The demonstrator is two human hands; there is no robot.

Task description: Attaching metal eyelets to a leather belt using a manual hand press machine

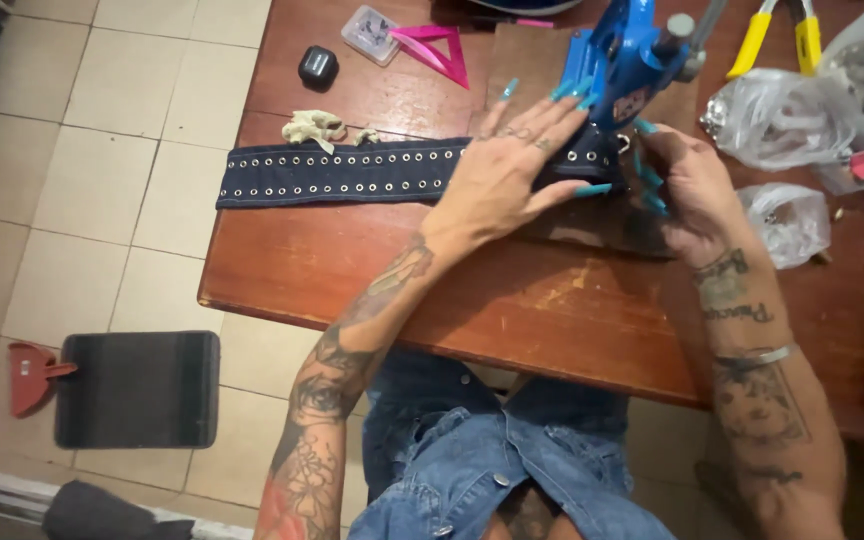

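Note:
A dark denim strap studded with rows of metal eyelets lies across the wooden table. Its right end sits under a blue hand press. My left hand lies flat on the strap beside the press, fingers spread, long turquoise nails showing. My right hand is at the press base, fingers curled around the strap's end; what the fingertips pinch is hidden.
Clear plastic bags of small metal parts lie at the right, with yellow-handled pliers behind. A pink triangle ruler, small clear box, black cube and cloth scrap sit at the back left. A striped mat lies on the tiled floor.

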